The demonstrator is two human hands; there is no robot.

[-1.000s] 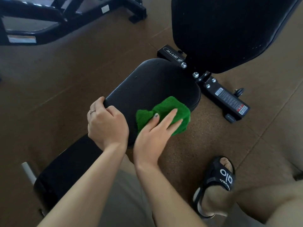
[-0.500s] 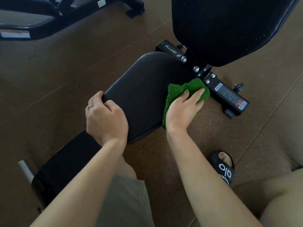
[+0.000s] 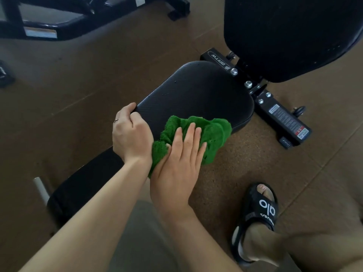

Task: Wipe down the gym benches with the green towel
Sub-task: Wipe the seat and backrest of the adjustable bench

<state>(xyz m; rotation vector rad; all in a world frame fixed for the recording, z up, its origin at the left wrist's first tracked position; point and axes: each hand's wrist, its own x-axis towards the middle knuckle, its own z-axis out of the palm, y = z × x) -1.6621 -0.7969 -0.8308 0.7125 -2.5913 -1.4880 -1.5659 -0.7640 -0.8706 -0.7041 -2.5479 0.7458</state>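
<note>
The black bench seat pad (image 3: 194, 95) lies in the middle of the view, its raised back pad (image 3: 290, 34) at the upper right. The green towel (image 3: 214, 134) is bunched on the seat's near right edge. My right hand (image 3: 180, 161) presses flat on the towel with straight fingers. My left hand (image 3: 131, 134) grips the seat's near left edge, fingers curled over the rim, a ring on one finger.
The bench's black metal base (image 3: 282, 122) with a warning label runs right of the seat on the brown rubber floor. Another black machine frame (image 3: 59, 18) stands at the top left. My right foot in a black slide sandal (image 3: 257, 216) is at the lower right.
My right hand has drawn the towel back from the seat's far right end near the hinge to its near right edge. My left hand has kept its grip.
</note>
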